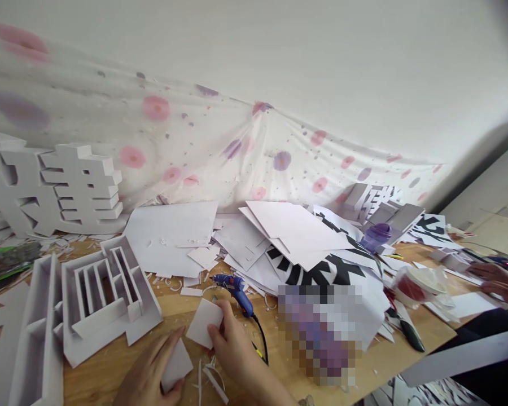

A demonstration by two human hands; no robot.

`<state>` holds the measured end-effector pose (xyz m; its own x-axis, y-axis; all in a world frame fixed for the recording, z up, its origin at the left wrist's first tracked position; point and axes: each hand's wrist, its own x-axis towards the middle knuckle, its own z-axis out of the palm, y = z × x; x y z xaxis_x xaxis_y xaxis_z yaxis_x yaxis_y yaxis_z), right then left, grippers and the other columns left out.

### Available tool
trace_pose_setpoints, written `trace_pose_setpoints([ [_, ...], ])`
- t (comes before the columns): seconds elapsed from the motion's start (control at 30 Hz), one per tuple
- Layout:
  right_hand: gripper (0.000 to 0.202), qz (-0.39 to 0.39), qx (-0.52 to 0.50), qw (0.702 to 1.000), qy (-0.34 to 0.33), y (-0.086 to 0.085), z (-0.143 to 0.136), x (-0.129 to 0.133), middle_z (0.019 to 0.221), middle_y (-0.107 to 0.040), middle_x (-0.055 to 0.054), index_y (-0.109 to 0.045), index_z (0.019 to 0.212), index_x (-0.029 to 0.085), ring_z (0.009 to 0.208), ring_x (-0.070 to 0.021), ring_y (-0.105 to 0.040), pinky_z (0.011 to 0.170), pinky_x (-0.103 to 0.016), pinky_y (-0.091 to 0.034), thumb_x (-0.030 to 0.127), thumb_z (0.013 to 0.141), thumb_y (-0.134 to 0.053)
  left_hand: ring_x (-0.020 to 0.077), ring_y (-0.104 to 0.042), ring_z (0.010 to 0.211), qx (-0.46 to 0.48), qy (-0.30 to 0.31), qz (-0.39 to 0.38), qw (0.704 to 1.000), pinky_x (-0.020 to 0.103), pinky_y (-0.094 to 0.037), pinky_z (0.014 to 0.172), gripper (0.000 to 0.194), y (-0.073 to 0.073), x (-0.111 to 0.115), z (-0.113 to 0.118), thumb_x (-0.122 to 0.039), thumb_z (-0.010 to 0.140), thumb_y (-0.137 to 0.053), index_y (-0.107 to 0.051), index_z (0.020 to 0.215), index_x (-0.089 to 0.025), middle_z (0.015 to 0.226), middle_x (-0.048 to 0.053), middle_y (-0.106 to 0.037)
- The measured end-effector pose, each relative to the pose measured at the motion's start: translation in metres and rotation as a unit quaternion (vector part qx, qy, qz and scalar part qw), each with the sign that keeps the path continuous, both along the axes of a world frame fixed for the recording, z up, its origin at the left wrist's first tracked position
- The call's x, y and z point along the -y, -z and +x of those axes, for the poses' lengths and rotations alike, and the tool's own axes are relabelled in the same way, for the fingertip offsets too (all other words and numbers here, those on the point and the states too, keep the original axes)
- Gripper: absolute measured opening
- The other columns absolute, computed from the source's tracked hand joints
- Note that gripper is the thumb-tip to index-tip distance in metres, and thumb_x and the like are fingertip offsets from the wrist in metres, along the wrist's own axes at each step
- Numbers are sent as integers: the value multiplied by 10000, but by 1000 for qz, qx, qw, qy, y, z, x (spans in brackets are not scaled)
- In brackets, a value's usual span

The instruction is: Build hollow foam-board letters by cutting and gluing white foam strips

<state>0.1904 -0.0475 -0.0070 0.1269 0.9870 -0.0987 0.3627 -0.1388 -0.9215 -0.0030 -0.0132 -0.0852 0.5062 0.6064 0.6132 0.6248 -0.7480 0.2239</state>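
A strip of bare, light-brown wooden worktop point(174, 310) lies open ahead of the left hand point(146, 369) and right hand point(235, 341), I notice. A hollow, high-walled white board form point(99, 327) blocks a low pass to the left; rightward, a blue plastic glue gun point(236, 290) and its black cord point(261, 331) stand in the way. Loose white sheets point(288, 228) heap up beyond, with open air above.

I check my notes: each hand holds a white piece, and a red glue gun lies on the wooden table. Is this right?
The colour is wrong: the head view shows a blue glue gun on the wooden table; the left hand and right hand each hold a white piece.
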Motion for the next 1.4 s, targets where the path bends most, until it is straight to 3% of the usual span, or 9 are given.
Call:
trace_pose_setpoints([
  [0.13,371,-11,-115,993,6,1,0,-4,890,-568,-15,-330,1119,243,580,-138,-617,489,-261,-490,142,771,-409,231,-595,1056,2,-8,-26,1000,329,-532,867,702,-13,6,3,-218,712,-566,-314,1367,-263,1189,54,-592],
  [0.3,599,23,-214,976,19,-7,0,-9,752,-567,46,-233,1186,251,579,-149,-612,493,-260,-483,151,669,-518,256,-532,1135,15,-2,-68,998,379,-494,916,588,-32,14,2,-248,787,-530,-348,1345,-245,1251,94,-531],
  [0.43,412,13,-213,977,-11,-6,-2,-12,643,-564,64,-389,1031,236,536,-140,-573,463,-232,-421,205,664,-573,228,-549,1101,58,4,-89,994,353,-504,888,436,-43,16,-2,-212,839,-469,-410,1270,-240,1195,94,-554],
  [0.57,82,47,-100,993,-44,-9,-5,-15,654,-583,22,-571,808,202,570,-125,-533,517,-238,-402,224,730,-557,212,-569,1042,99,-1,-70,993,333,-507,853,357,-58,15,-5,-187,852,-444,-451,1207,-226,1112,90,-579],
  [0.67,136,137,64,988,-44,-24,-9,-16,742,-610,-11,-642,861,206,691,-146,-529,614,-259,-412,176,783,-535,216,-562,1027,148,-18,-28,988,347,-483,869,330,-82,14,-14,-176,847,-452,-467,1173,-223,1072,82,-581],
  [0.9,170,332,272,880,-204,-57,-52,-44,916,-645,-49,-641,938,196,919,-188,-456,841,-316,-388,176,893,-477,258,-533,1036,156,-142,-26,977,411,-450,888,254,-138,-14,-73,-359,840,-447,-553,1039,-244,1063,66,-550],
  [1.03,190,349,376,820,-254,-49,-84,-73,884,-637,-41,-653,966,213,931,-197,-434,850,-313,-357,199,898,-476,283,-570,931,80,-215,-68,971,398,-490,685,302,-129,-42,-114,-414,803,-425,-600,993,-256,1045,69,-595],
  [1.17,201,373,428,766,-301,-36,-102,-92,911,-656,-21,-637,990,223,976,-218,-416,863,-335,-320,145,856,-510,273,-579,890,51,-216,-101,970,364,-477,631,315,-110,-58,-135,-426,798,-423,-631,936,-235,983,85,-628],
  [1.4,171,379,427,753,-328,-30,-114,-99,917,-681,-11,-645,938,210,1001,-202,-428,927,-336,-277,149,857,-508,271,-564,962,39,-218,-93,971,379,-467,747,326,-88,-62,-133,-451,811,-436,-643,963,-250,1032,79,-619],
])
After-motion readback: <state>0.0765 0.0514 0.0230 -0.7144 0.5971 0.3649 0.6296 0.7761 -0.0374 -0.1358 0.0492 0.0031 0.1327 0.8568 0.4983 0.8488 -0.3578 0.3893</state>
